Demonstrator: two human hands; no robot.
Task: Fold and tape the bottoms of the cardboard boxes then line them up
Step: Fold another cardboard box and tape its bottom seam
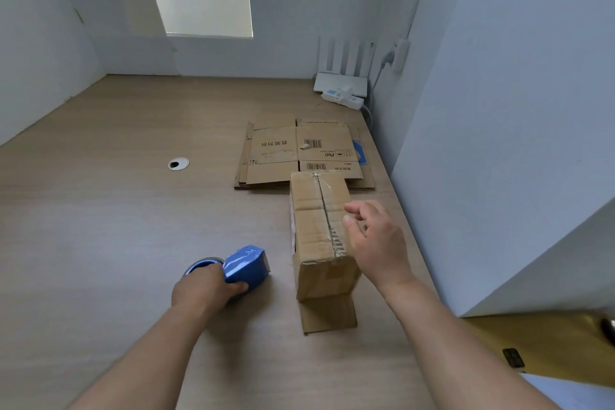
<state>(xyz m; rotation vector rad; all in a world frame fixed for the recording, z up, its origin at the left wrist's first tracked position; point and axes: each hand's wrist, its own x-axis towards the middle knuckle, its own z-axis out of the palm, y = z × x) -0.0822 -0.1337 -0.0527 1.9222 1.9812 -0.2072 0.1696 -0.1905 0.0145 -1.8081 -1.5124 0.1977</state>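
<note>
A brown cardboard box [316, 226] stands bottom up on the wooden desk [116, 210], clear tape running along its centre seam. One loose flap lies flat on the desk at its near end. My right hand [372, 243] hovers over the box's right side with fingers loosely spread, holding nothing. My left hand [206, 288] grips a blue tape dispenser [244, 265] that rests on the desk to the left of the box. Behind the box lies a stack of flattened cardboard boxes [299, 151] with printed barcodes.
A white router [341, 81] and a white power strip [342, 98] sit at the back right corner by the wall. A round cable hole [178, 163] is in the desk at mid left. A brown surface [545, 343] shows at the lower right.
</note>
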